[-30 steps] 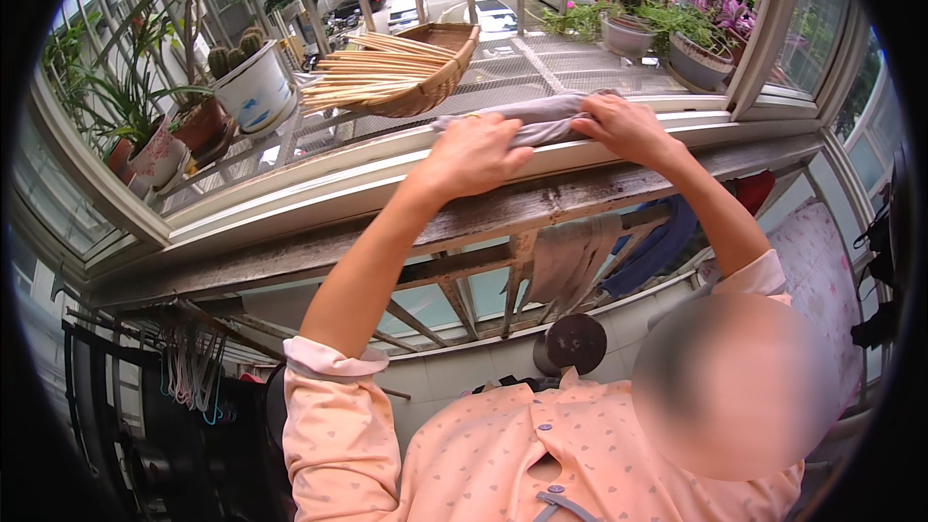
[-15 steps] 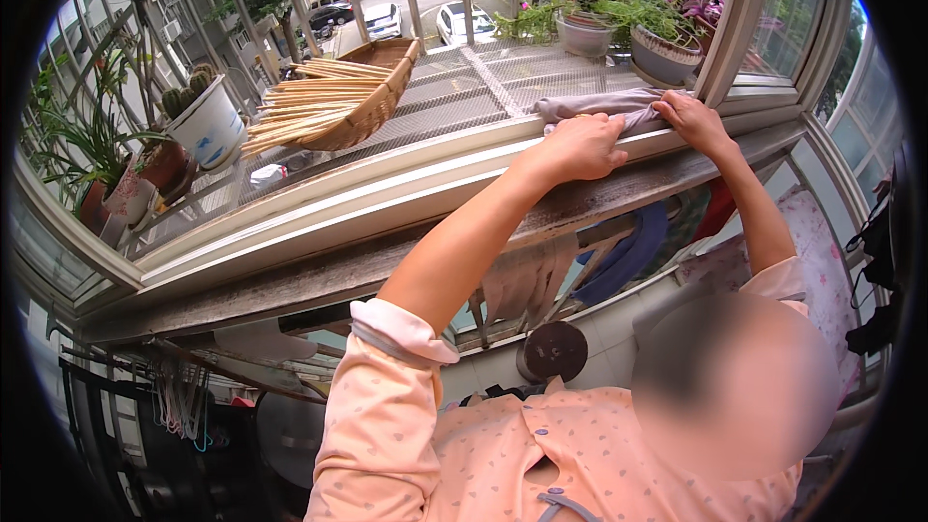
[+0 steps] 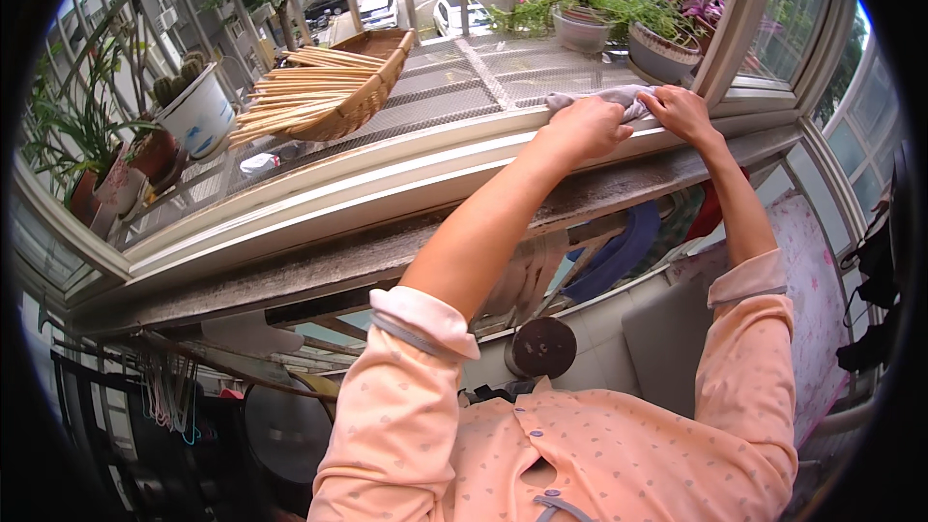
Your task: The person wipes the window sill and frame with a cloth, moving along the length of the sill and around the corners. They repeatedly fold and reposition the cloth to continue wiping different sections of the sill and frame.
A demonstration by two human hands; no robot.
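Head view, clock directions counted from the grey cloth (image 3: 628,98): it is lying bunched along the pale window track (image 3: 387,174), the left hand (image 3: 588,128) is gripping it with curled fingers, and the right hand (image 3: 682,114) is pinching its right end. Between two and three o'clock the frame post (image 3: 730,39) is standing just beside the right hand, blocking the way. A grey pot (image 3: 662,58) is sitting near two o'clock, a paler pot (image 3: 582,36) near eleven. Well apart at nine, a wicker basket (image 3: 375,101) is holding pale sticks (image 3: 307,87), a white cactus pot (image 3: 203,116) sitting beyond. A wooden ledge (image 3: 348,266) is running toward eight.
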